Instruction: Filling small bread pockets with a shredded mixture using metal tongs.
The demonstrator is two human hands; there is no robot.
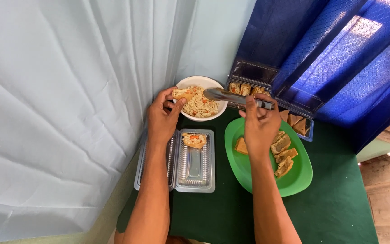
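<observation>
Clear plastic tray (195, 161) sits open on the green counter (335, 208), one filled piece (194, 140) already at its far end; thin and light, I judge it would skid if nudged.

My left hand (162, 116) pinches a tofu pocket (181, 93) by its sides at the rim of the white bowl (183, 83). Soft, crumbly, likely greasy; best held lightly at the firmer outer skin, opening up.

Shredded filling (200, 105) in the bowl: loose, damp-looking, falls apart.

My right hand (260, 124) is closed around metal tongs (231, 96), tips over the bowl. Rigid, smooth; grip mid-handle.

Green plate (294, 183) holds more brown pieces (284, 156).
</observation>
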